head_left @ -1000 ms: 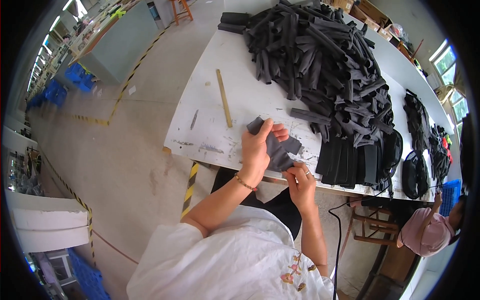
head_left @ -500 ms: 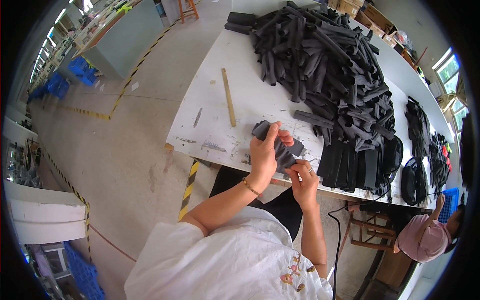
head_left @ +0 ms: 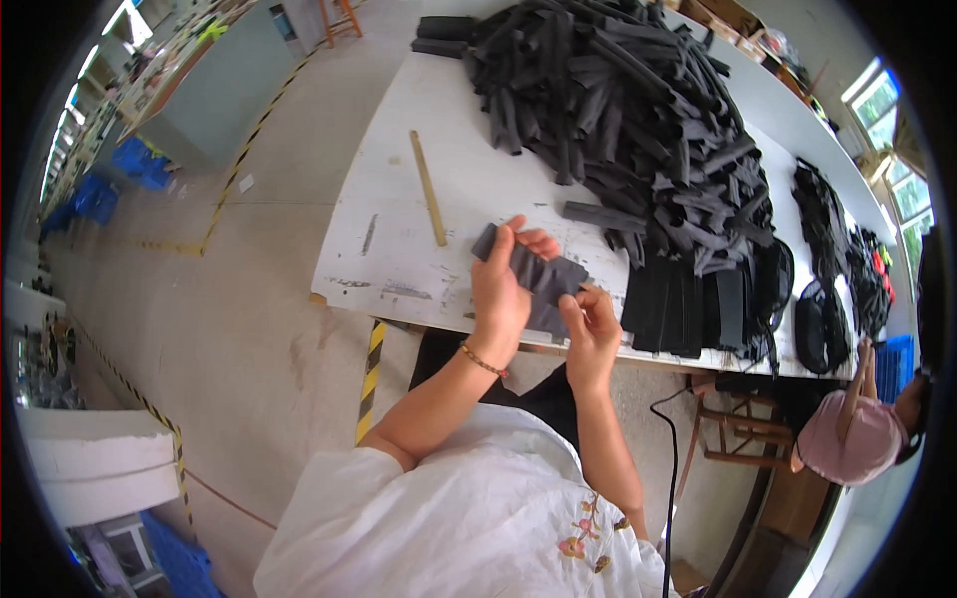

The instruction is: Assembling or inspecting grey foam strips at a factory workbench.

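Between my hands is a dark grey fabric piece, folded and creased, held just above the near edge of the white table. My left hand grips it from the left, thumb up along its end and fingers curled behind. At the lower right part, my right hand pinches the cloth between thumb and fingers. A large heap of similar rolled dark fabric pieces covers the far part of the table. Flat black pieces lie stacked to the right of my right hand.
A narrow yellowish wooden strip lies on the table's left part. Black bags sit farther right. Beyond them, a person in a pink top sits by a wooden stool. A black cable hangs from the table edge.
The fabric piece is spread wider between my hands, and my right hand grips it at a different spot. The whole view has shifted slightly.
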Available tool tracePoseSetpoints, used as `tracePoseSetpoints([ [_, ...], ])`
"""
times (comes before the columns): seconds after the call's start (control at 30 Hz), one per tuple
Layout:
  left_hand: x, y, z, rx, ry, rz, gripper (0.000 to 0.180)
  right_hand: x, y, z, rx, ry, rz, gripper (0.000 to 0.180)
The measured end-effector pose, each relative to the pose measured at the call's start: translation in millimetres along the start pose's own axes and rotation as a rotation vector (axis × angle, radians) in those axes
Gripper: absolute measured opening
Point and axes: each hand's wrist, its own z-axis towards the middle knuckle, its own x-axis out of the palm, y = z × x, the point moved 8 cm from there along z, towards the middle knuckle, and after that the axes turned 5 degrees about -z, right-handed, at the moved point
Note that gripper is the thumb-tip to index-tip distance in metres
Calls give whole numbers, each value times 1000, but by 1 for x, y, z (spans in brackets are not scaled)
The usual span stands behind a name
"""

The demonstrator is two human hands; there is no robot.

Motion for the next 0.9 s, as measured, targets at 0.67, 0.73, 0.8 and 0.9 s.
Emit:
tracePoseSetpoints([
  [0.67,12,-13,-3,74,128,211,36,18,-3,-1,290,221,260,12],
  [0.73,9,-18,3,81,131,229,36,4,-6,3,241,108,83,11],
  [0.8,-11,-38,20,191,65,131,35,-32,-15,9,36,-105,-391,12],
  [0.9,1,-54,24,230,131,120,36,-49,-20,9,132,-73,-231,13],
])
